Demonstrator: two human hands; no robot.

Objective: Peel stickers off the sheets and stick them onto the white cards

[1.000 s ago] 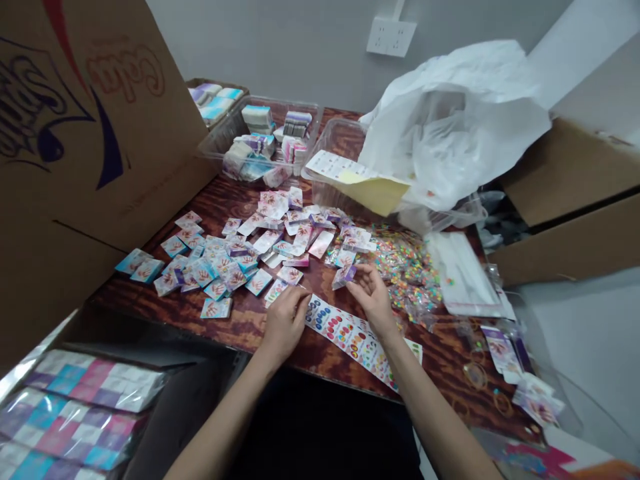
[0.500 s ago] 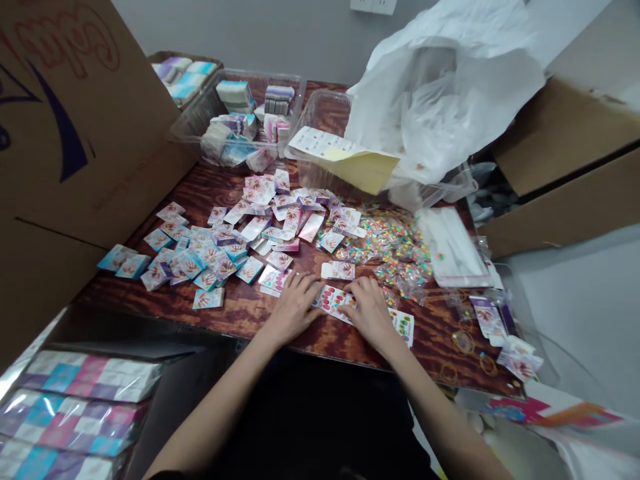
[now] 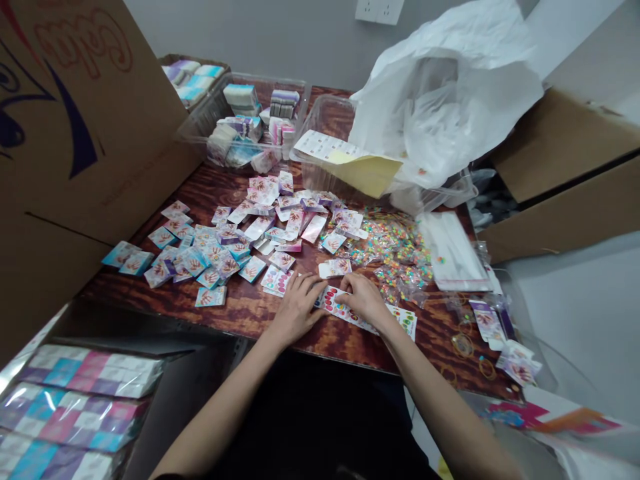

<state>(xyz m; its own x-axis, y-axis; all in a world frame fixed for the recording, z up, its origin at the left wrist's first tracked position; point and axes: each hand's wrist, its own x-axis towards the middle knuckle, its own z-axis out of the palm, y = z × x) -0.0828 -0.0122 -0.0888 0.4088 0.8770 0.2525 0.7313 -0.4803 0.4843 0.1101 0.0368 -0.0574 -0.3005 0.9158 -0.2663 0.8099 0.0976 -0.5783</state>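
Dozens of printed cards lie loose across the middle of the bench, while only some stacks of packed cards stand squared in a clear plastic tub behind them, so far more sits spread out than gathered. Both hands work together near the front edge: the left hand and the right hand lie over a long sticker strip, fingertips just beside one another, with the strip's end showing past the right hand. Whether either hand pinches the strip or only presses on it cannot be told. A few cards sit just above the strip, close to both hands. To the right, bags of colored glitter heap up against a flat white packet, and a second clear tub holds a yellow-backed sheet beside a white plastic bag. Room for moving is tight: a narrow band of wood runs along the front edge, a cardboard flap crowds the left side, and rubber bands lie toward the right corner.
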